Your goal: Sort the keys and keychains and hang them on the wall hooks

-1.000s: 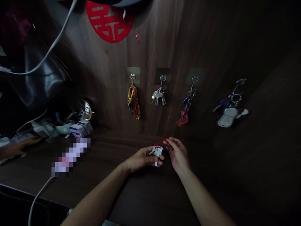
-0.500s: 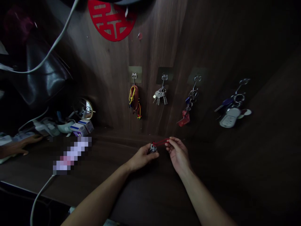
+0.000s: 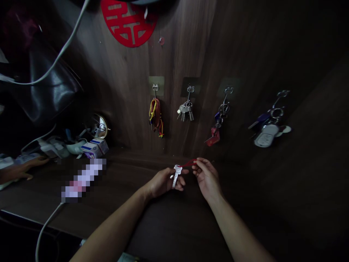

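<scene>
Our left hand [image 3: 163, 182] is closed around a silver key [image 3: 176, 174] just above the dark worktop [image 3: 169, 225], while our right hand [image 3: 205, 176] pinches the red cord [image 3: 188, 164] tied to the key's head. On the wooden wall [image 3: 191, 54] behind, four bunches of keys hang from hooks, the nearest [image 3: 185, 111] straight above our hands. Far to the left another person's hand [image 3: 19, 169] rests on the worktop.

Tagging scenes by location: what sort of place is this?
Likely a home entryway or key-storage nook. Adhesive hooks on a dark wood-panel wall hold key bunches; a red paper-cut decoration hangs above. The left hand holds a silver key; the right hand pinches its red cord.
</scene>
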`<state>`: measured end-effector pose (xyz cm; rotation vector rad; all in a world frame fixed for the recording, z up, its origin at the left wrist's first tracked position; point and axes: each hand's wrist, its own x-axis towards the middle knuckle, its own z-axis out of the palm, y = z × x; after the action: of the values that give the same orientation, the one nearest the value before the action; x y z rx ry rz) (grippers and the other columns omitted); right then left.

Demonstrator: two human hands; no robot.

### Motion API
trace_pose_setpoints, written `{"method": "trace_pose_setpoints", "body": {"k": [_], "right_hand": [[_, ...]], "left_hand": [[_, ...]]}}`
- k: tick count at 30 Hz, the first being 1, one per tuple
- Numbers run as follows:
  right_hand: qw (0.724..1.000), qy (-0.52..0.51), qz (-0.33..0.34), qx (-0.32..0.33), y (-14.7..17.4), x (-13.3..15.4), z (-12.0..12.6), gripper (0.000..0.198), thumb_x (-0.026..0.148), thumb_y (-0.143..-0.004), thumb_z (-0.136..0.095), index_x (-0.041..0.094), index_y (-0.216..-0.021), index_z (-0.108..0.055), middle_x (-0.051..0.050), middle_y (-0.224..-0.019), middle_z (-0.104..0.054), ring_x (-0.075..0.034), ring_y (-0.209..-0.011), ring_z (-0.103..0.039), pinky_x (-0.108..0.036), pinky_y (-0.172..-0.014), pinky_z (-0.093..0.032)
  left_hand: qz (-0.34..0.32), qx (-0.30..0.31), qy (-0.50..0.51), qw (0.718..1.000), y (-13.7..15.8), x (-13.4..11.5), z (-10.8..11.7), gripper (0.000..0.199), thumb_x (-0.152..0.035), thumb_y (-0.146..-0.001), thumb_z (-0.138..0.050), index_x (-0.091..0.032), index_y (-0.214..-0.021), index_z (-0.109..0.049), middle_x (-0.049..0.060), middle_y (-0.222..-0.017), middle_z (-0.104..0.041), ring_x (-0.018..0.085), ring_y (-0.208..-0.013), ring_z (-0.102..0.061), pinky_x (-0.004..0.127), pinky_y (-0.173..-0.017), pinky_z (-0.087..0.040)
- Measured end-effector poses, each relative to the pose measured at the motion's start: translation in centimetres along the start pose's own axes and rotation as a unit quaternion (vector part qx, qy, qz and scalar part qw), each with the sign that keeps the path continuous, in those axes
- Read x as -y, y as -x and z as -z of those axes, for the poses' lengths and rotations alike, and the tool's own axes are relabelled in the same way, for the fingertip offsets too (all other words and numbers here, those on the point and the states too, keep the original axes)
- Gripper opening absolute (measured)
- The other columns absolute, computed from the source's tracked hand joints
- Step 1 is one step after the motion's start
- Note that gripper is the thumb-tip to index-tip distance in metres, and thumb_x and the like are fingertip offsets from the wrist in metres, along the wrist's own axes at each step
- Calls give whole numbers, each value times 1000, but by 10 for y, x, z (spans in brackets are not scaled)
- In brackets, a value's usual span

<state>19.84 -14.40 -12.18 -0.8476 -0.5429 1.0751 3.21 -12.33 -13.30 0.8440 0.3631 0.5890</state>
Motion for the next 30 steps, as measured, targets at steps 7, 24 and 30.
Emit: {"method": "trace_pose_setpoints", "body": {"k": [7, 24, 30], "right_hand": [[1000, 19, -8, 13, 2, -1, -1, 24, 24, -55, -78, 21, -73, -62, 7, -61, -61, -6, -49, -55, -15, -42, -40], [997, 49, -52, 8, 4, -11, -2, 28, 25, -48, -80, 19, -69, -63, 4, -62, -64, -6, -46, -53, -15, -41, -39], [997, 46, -53, 18, 3, -14, -1, 27, 26, -50, -80, 19, -71, -64, 5, -60, -63, -6, -47, -53, -15, -43, -40]], "left_hand": [[-24, -14, -16, 999, 0, -2, -2, 26, -26, -79, -51, -10, -98, -57, 9, -75, -65, 16, -65, -60, 32, -72, -43], [-76, 24, 40, 996, 4, -7, -4, 37, -30, -81, -52, -19, -116, -48, 10, -97, -67, 19, -81, -64, 37, -82, -41], [-65, 26, 69, 995, 3, -8, -5, 35, -38, -84, -46, -12, -103, -58, 13, -95, -68, 21, -84, -64, 36, -85, -40]]}}
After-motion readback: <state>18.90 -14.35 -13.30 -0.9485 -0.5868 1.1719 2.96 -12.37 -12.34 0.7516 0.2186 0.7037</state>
